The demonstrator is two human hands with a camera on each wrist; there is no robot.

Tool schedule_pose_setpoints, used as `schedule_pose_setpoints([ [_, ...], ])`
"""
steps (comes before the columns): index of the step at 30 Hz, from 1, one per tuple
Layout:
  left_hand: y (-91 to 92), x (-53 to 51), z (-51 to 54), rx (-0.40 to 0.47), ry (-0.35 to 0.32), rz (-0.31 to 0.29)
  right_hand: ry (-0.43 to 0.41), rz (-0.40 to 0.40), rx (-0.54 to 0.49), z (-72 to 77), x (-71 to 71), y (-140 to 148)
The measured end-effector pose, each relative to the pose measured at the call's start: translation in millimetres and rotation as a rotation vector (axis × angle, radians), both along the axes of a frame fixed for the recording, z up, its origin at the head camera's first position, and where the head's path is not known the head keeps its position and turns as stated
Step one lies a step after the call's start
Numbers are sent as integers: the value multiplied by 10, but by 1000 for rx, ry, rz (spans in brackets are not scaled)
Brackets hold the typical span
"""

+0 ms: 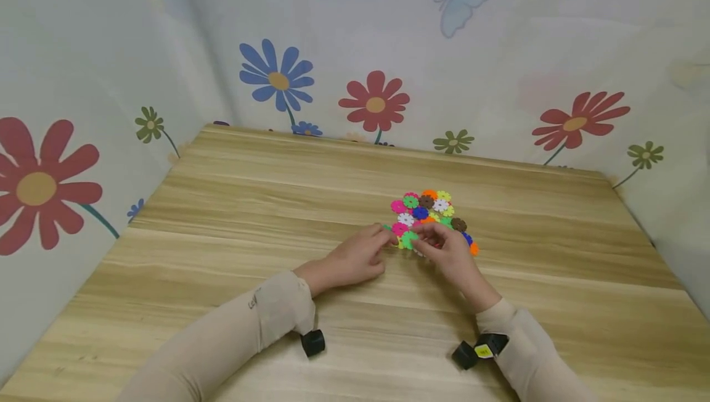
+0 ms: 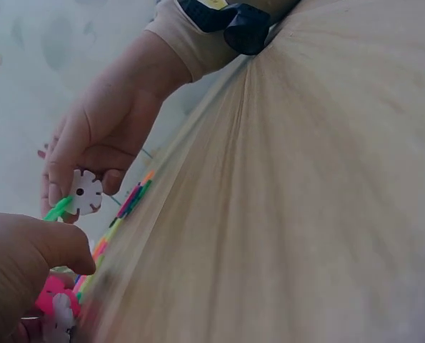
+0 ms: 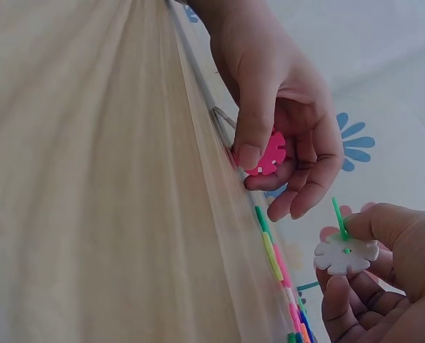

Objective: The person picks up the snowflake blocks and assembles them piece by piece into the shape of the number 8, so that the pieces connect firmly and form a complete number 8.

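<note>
In the right wrist view my left hand [image 3: 280, 93] pinches a pink notched disc [image 3: 272, 154] between thumb and fingers. My right hand [image 3: 405, 264] grips a white notched disc [image 3: 341, 255] with a green disc [image 3: 339, 218] joined to it at an angle. The left wrist view shows the same white disc [image 2: 86, 192] and green piece [image 2: 58, 209] at the right fingertips, and the left hand [image 2: 26, 264] beside a pink disc [image 2: 52, 294] and another white piece [image 2: 61, 314]. From the head view, left hand [image 1: 357, 257] and right hand [image 1: 452, 257] are close together.
Many coloured notched discs, among them a blue one [image 1: 420, 213] and a brown one [image 1: 458, 224], lie spread on the wooden table [image 1: 249, 205] just beyond the hands. A flower-printed cloth [image 1: 333, 20] hangs behind the table's far edge and at both sides.
</note>
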State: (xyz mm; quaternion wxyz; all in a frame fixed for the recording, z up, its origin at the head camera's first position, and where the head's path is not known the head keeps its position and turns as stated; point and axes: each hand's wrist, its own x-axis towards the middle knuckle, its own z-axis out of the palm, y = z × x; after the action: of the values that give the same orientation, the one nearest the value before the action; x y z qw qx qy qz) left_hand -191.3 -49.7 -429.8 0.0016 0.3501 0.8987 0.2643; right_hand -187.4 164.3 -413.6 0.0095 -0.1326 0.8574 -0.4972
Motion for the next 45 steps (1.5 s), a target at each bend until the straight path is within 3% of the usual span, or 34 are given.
schedule_pose_setpoints([
  [8, -106, -6, 35, 21, -24, 64, -13, -14, 12, 7, -15, -5],
  [16, -220, 16, 105, 47, 70, 121, -1, -14, 31, 39, -29, -23],
  [24, -229, 8, 58, 49, 137, 104, 26, -2, 21, 3, -5, -58],
  [31, -226, 22, 59, 88, 177, 65, 41, 53, -31, -30, 47, -137],
  [39, -215, 45, 57, 120, 197, 64, -20, 66, -15, -7, 87, -200],
  [45, -208, 73, 71, 117, 214, 51, 4, 99, 19, 0, 125, -242],
])
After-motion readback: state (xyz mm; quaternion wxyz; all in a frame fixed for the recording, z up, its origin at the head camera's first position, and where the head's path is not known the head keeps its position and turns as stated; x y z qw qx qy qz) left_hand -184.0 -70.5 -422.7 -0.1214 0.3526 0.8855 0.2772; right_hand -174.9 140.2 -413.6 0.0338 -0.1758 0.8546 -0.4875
